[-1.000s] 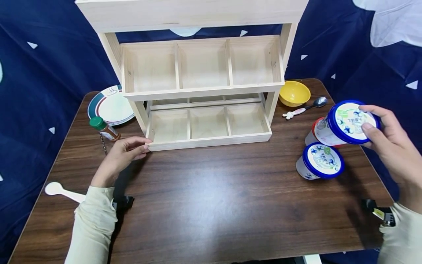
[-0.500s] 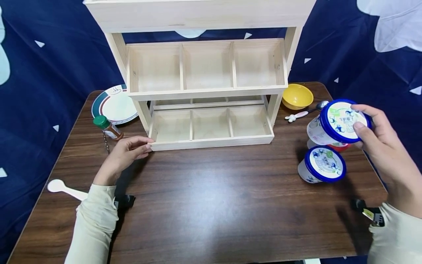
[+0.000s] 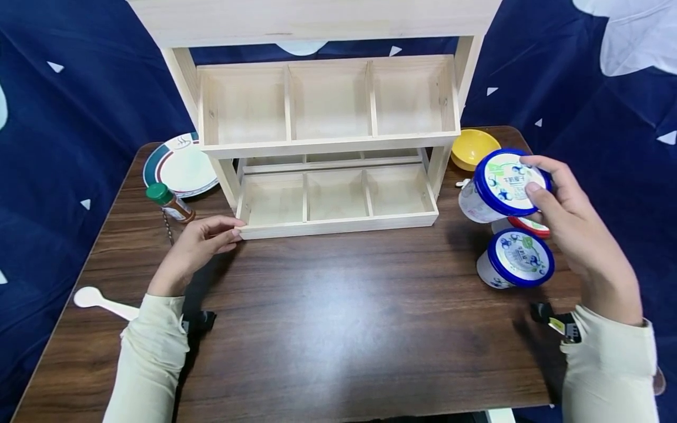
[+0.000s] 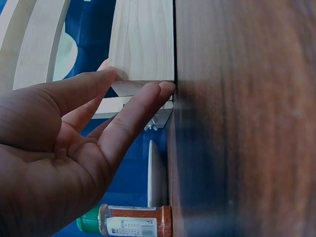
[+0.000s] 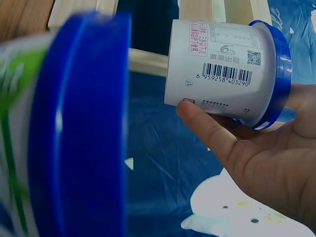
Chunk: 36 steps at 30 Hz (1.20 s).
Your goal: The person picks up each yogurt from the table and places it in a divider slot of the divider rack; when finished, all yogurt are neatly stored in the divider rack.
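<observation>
My right hand grips a white tub with a blue lid, held tilted above the table's right side. In the right wrist view, the barcode side of this tub faces the camera and a finger lies along its wall. A second blue-lidded tub stands on the table just below it, and a red-lidded tub is mostly hidden behind the two. My left hand pinches the front left corner of the bottom tray of a pale wooden rack, thumb and fingertips at the corner in the left wrist view.
Left of the rack are stacked plates and a green-capped spice jar. A white spoon lies by the left sleeve. A yellow bowl sits at the back right. The rack's middle tray has three compartments.
My right hand has carried the blue-lidded tub leftward, toward the rack, and it now covers most of the spoon by the bowl. The left hand stays at the tray corner.
</observation>
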Each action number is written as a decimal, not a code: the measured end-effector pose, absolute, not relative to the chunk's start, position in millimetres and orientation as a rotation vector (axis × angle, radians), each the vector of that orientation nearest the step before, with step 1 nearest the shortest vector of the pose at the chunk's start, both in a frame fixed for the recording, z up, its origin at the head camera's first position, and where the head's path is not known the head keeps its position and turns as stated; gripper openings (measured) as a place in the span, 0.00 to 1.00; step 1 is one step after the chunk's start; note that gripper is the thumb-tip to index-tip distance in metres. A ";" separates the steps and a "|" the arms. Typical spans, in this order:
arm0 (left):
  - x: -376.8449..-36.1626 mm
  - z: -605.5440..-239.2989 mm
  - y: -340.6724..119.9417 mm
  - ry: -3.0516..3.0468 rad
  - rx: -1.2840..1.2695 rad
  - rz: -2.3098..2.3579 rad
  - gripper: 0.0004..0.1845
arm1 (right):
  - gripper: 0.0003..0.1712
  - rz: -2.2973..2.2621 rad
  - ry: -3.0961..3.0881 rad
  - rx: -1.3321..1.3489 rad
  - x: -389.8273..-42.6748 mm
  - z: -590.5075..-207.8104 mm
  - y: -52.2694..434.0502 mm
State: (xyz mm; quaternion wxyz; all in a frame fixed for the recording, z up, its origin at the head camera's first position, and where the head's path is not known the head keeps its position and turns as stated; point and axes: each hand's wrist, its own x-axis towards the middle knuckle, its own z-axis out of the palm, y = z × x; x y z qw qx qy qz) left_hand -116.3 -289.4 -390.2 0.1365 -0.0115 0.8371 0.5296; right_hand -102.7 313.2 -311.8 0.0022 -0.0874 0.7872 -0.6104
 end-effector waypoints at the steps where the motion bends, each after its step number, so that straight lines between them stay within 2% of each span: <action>1: -115.9 -389.8 -290.2 2.426 -0.031 1.536 0.19 | 0.24 -1.867 2.500 -0.284 -104.3 -311.2 309.3; 7: -114.9 -389.2 -291.3 2.419 -0.026 1.546 0.18 | 0.24 -1.693 2.617 -0.324 -109.2 -309.7 291.5; 12: -115.4 -389.3 -289.9 2.417 -0.046 1.541 0.18 | 0.24 -1.834 2.500 -0.327 -113.1 -311.5 279.1; 36: -115.2 -389.7 -290.5 2.405 -0.059 1.533 0.19 | 0.25 -1.774 2.415 -0.387 -130.1 -309.8 230.8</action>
